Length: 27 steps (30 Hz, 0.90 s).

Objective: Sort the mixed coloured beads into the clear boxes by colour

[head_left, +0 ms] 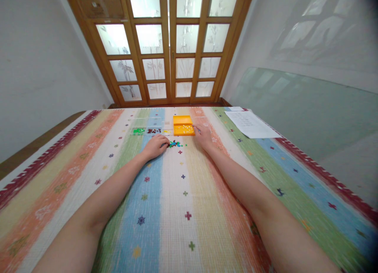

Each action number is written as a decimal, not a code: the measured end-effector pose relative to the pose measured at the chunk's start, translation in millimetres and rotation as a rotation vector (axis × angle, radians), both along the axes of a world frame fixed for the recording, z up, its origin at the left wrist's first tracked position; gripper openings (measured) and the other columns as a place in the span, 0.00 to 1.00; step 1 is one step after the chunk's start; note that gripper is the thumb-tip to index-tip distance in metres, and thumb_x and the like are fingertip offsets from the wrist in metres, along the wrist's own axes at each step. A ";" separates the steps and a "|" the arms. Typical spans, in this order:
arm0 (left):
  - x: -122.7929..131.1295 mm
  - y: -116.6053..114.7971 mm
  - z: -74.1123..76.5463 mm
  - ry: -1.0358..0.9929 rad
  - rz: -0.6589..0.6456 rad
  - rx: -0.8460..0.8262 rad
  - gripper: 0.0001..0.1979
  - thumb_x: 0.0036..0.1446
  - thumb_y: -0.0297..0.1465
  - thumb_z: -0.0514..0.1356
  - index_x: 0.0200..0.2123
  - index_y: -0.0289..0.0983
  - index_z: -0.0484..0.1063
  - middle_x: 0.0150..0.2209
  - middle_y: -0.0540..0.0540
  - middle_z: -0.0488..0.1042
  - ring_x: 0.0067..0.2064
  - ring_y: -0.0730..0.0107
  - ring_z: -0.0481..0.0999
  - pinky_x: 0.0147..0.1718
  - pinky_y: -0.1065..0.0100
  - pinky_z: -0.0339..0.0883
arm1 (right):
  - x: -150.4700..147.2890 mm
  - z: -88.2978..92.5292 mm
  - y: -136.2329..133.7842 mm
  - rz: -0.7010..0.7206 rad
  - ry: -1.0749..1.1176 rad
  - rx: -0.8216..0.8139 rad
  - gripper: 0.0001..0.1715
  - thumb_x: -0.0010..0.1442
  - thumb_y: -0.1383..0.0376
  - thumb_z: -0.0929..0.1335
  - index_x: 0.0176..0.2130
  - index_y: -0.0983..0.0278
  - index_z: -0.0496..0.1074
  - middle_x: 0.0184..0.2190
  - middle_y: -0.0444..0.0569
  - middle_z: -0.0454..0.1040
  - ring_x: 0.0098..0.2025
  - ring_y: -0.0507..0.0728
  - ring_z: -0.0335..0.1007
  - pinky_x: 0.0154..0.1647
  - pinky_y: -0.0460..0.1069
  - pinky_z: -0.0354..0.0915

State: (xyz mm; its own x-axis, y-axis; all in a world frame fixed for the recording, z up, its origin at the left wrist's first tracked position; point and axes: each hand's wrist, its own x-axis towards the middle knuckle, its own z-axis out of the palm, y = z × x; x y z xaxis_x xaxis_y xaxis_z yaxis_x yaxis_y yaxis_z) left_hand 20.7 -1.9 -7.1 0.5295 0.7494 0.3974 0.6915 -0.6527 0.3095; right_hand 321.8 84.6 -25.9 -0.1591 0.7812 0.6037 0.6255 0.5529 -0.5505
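A loose pile of small green, blue and dark brown bead-like pieces (175, 144) lies on the tablecloth. My left hand (156, 146) rests at the pile's left edge, its fingers curled down and drawn together; anything between the fingertips is too small to make out. Beyond the pile, an orange box (182, 119) stands with its lid open, and small white pieces (186, 129) are scattered inside. My right hand (202, 136) is closed at the box's right side, fingertips on its edge. Left of the box, clear open cases (146, 127) hold green, dark brown and yellow pieces in separate compartments.
A striped tablecloth (173, 210) with small printed motifs covers the table. Printed paper sheets (251, 124) lie at the far right. Wooden doors with glass panes (155, 68) stand behind the table, and a pale glass panel (295, 107) leans along the right wall.
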 end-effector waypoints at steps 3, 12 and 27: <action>-0.3 -0.1 -0.4 0.006 -0.005 0.013 0.12 0.66 0.29 0.57 0.45 0.42 0.81 0.47 0.44 0.80 0.53 0.58 0.74 0.58 0.53 0.66 | 15.2 -5.0 14.5 -0.156 0.142 -0.043 0.24 0.70 0.58 0.61 0.49 0.64 0.82 0.48 0.56 0.82 0.49 0.65 0.77 0.55 0.58 0.69; -0.5 -0.6 -0.8 0.055 -0.007 0.031 0.13 0.67 0.31 0.56 0.48 0.42 0.80 0.50 0.43 0.79 0.55 0.57 0.73 0.59 0.53 0.65 | 29.7 -17.6 32.9 -0.260 0.336 -0.102 0.25 0.67 0.55 0.61 0.45 0.65 0.83 0.46 0.56 0.83 0.48 0.64 0.78 0.54 0.59 0.71; -0.8 -1.1 -2.2 0.058 0.025 0.041 0.14 0.66 0.31 0.58 0.50 0.43 0.80 0.52 0.42 0.77 0.56 0.56 0.73 0.60 0.52 0.65 | 21.0 -15.4 23.8 -0.268 0.081 -0.030 0.21 0.67 0.59 0.61 0.42 0.63 0.82 0.43 0.57 0.82 0.47 0.65 0.74 0.52 0.58 0.68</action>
State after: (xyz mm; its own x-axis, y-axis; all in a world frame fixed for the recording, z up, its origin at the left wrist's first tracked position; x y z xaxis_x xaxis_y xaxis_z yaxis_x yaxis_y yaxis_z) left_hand 19.9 -2.9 -9.3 0.5338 0.7463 0.3976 0.7237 -0.6464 0.2417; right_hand 342.8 108.5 -41.3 0.1034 0.8065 0.5821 0.7005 0.3564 -0.6182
